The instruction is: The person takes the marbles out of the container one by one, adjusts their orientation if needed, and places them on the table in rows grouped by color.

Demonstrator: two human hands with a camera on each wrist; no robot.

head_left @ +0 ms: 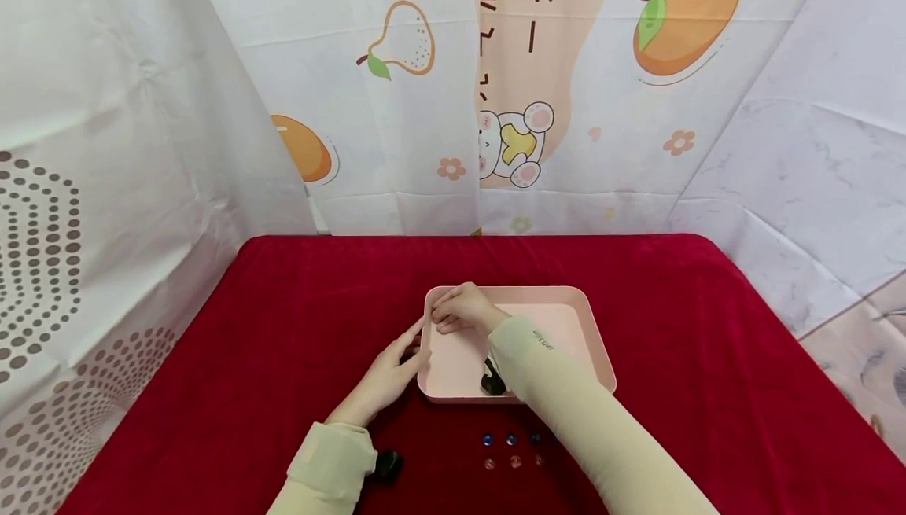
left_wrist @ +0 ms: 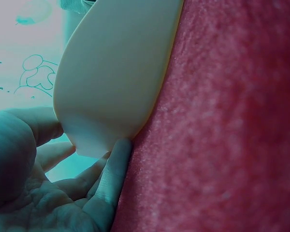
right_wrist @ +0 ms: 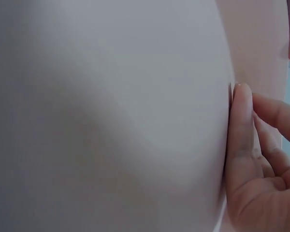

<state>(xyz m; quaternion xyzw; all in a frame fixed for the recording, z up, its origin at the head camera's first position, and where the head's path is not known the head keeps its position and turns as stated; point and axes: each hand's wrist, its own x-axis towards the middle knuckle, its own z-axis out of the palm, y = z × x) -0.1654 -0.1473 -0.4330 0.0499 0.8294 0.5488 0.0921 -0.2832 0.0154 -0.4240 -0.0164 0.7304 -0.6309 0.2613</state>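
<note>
- Fingers (head_left: 414, 338) of the left hand (head_left: 385, 377): straight and close together, tips touching the left edge of the pink tray (head_left: 559, 322); pinching nothing.
- From the left wrist view, same fingers (left_wrist: 117, 164) laid along the tray (left_wrist: 111, 72) at a rounded corner, thumb apart on the other side, palm relaxed.
- Fingers (right_wrist: 239, 125) of the right hand (head_left: 463, 310): one pressed flat and straight against the tray (right_wrist: 111, 96) wall, the others loosely bent beside it. Cannot tell whether the thumb hooks over the rim.
- Sits on the red cloth (head_left: 297, 303) at the middle of the surface, with both hands gathered at its left side, the right at the far-left corner.
- Looks like a steadying or squaring of the tray, with no full grip taken.
- Calls, by judgement, for a firmer hold before any lift: thumb over the rim and fingers beneath, since flat contact can only push or brace.
- Tray: smooth matte plastic, shallow, rectangular with rounded corners and a low raised lip; likely to slide little on the nap.
- Cloth (left_wrist: 222, 121): plush and fuzzy, short pile, soft under the tray's edge.
- Just in front of the tray, apart from it: small glossy round beads (head_left: 511, 439) in two short rows, blue behind, orange-pink in front.
- Behind: thin creased backdrop sheet (head_left: 686, 12) printed with fruit.
</note>
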